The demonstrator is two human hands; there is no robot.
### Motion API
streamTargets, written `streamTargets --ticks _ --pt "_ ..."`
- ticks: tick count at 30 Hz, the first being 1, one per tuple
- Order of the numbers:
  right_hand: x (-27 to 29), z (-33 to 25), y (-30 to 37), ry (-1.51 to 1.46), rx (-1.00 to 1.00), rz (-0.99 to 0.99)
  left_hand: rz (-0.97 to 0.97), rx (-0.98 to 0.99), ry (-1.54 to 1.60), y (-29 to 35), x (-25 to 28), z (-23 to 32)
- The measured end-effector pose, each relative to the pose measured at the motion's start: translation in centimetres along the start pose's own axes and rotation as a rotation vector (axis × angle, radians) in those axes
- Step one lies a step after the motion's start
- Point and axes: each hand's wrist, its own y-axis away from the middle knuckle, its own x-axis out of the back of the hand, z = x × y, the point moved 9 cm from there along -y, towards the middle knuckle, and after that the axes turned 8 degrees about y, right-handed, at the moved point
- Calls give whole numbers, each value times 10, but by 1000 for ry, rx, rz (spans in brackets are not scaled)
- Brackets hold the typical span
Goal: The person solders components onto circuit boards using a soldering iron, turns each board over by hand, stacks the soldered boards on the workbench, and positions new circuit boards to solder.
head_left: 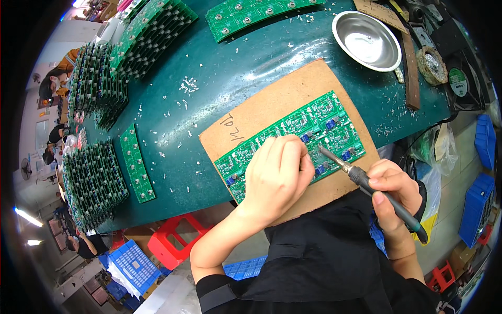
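Note:
A green circuit board (295, 123) with blue parts lies at a slant on a brown sheet (272, 97). My right hand (395, 191) grips a soldering iron (360, 177) by its dark handle. The iron's metal tip points down at the board's right half; whether it touches cannot be made out. My left hand (277, 175) rests over the middle of the board, covering part of it. Its fingers are curled and pressed together, and whatever they pinch is hidden.
Stacked green boards (97, 180) stand along the table's left side. A single board (137, 165) lies beside them, and another board group (256, 15) at the far edge. A metal bowl (366, 39), wooden strip (410, 73) and wound roll (432, 65) sit far right. Small clippings (188, 85) are scattered about.

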Motion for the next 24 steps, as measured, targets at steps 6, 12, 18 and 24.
streamTargets --ticks 6,12,18,24 --pt "-11 -8 -3 104 76 -20 -12 -10 16 -2 -2 2" --pt "-17 -14 -10 126 120 -74 -16 -30 -93 0 -5 4" --pt "5 -5 -4 -2 13 35 -35 20 -42 -1 1 5" --pt "31 13 4 -34 -89 156 -116 30 120 -9 9 7"
